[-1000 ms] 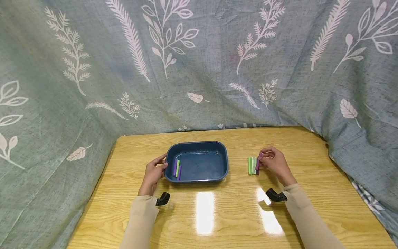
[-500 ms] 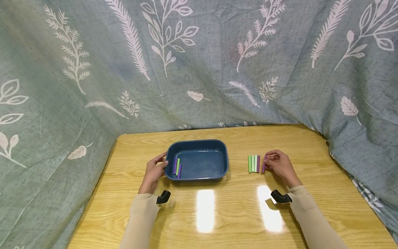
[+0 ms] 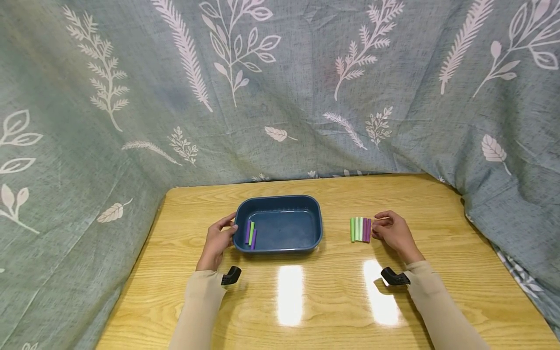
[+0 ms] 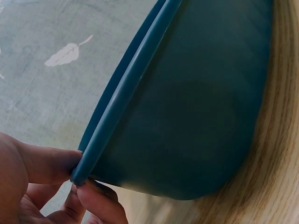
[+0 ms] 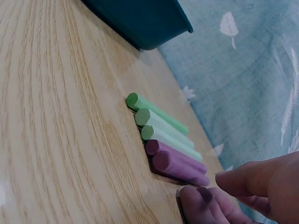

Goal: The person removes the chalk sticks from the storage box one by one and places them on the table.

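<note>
My left hand (image 3: 216, 243) pinches the left rim of a dark blue tray (image 3: 288, 232); in the left wrist view, thumb and fingers of the hand (image 4: 44, 182) clasp the rim's corner. Inside, at the tray's left end, lie two purple sticks and a green stick (image 3: 251, 234). Right of the tray, a side-by-side row on the table has a green stick (image 3: 352, 229), two pale green ones and two purple ones (image 5: 182, 169). Just right of the outer purple stick is my right hand (image 3: 393, 234), its thumb and fingers (image 5: 196, 205) apart with nothing between them.
The wooden table (image 3: 332, 301) has glossy light reflections near its front. A grey-green leaf-patterned cloth (image 3: 297, 97) hangs behind and along both sides. A black device (image 3: 395, 277) sits at the right wrist, another (image 3: 231, 275) at the left.
My right hand has moved a purple stick from above the row to its right end, against the other purple one, and let go of it. The left hand has stayed on the tray.
</note>
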A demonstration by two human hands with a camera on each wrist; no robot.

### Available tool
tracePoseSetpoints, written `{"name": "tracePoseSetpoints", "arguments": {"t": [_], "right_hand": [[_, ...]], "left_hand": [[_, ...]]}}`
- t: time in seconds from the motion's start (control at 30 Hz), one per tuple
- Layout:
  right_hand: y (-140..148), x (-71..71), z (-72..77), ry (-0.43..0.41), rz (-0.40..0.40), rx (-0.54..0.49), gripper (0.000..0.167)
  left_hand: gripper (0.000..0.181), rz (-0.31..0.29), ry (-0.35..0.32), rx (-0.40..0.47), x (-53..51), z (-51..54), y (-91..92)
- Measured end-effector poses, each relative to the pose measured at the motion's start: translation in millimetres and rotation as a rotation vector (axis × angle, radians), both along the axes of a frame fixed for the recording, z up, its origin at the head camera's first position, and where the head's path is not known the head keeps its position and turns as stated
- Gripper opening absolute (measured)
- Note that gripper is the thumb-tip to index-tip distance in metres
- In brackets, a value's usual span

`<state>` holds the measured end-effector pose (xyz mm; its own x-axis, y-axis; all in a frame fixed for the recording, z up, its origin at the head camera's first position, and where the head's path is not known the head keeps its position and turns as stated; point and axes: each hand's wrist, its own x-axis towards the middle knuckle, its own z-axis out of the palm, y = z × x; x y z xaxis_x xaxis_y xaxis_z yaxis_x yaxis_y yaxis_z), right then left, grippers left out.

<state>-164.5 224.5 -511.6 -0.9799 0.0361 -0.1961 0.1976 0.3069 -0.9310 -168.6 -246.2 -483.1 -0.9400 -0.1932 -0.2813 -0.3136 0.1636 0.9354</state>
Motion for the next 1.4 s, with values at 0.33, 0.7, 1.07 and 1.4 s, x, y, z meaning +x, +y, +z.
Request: {"name": "tracePoseSetpoints", "arguments": {"t": [0.33, 0.7, 1.07, 1.4], "right_hand": [[-3, 0.7, 5.3, 0.0, -0.018, -0.022, 0.037], [-15, 1.2, 17.3, 0.113, 0.009, 0.04, 0.034], [-38, -2.2, 28.8, 0.131, 0.041, -0.076, 0.031], [-65, -8.9, 38.0, 0.166, 0.093, -0.128, 0.026]], "left_hand": [[0.047, 0.01, -0.001, -0.012, -1.2, -0.8, 1.8], [0.047, 0.011, -0.001, -0.003, -2.0, -0.7, 1.0], [0.046, 0.007, -0.005, 0.009, -1.7, -0.1, 0.1], [0.047, 0.007, 0.0, 0.007, -2.0, -1.9, 0.1]]}}
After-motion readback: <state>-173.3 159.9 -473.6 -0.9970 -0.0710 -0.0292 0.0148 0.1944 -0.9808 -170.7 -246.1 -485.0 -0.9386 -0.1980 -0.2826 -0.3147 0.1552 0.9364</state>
